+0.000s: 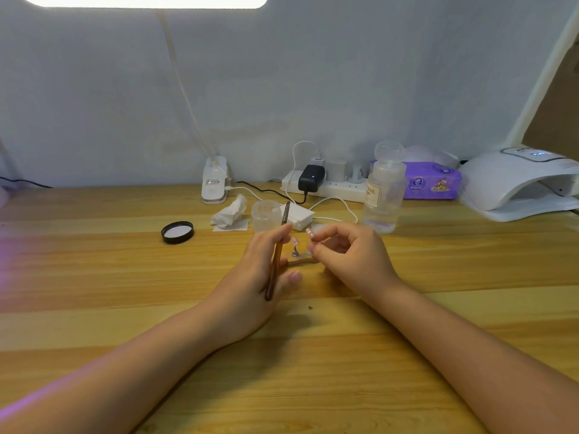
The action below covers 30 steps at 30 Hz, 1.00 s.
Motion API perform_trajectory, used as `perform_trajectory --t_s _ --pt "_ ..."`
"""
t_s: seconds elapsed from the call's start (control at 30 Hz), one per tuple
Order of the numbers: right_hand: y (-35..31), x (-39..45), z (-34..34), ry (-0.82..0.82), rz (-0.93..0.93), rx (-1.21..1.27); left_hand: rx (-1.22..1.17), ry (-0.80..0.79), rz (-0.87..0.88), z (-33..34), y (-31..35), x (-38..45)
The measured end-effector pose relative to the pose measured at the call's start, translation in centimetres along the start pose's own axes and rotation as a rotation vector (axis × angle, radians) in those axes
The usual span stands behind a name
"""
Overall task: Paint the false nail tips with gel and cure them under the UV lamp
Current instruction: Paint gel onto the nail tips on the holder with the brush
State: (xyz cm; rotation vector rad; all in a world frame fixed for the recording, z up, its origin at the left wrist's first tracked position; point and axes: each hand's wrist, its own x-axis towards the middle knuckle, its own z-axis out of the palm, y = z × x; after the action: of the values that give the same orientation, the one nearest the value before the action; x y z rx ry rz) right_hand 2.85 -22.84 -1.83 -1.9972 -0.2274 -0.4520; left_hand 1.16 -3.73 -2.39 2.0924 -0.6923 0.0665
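While our left hand (260, 270) grips the brush (277, 255), our right hand (341, 250) pinches a nail tip (309, 232); next, we judge, steady it for painting.

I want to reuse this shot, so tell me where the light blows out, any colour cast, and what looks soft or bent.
Head view: the lamp panel at top is blown out white; a purple flare tints the left edge and the left forearm; the nail tips between the hands are small and soft; the wide lens bows the table edge and the UV lamp at right.
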Motion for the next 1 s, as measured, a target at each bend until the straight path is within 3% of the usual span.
perform_trajectory --t_s 0.4,1.0 --pt "0.7 0.8 0.3 -0.064 0.04 -0.407 0.003 -0.007 0.02 -0.1 0.0 -0.3" --pt "0.1 0.3 -1.0 -0.084 -0.125 -0.841 0.089 -0.02 -0.003 -0.3 0.4 -0.5"
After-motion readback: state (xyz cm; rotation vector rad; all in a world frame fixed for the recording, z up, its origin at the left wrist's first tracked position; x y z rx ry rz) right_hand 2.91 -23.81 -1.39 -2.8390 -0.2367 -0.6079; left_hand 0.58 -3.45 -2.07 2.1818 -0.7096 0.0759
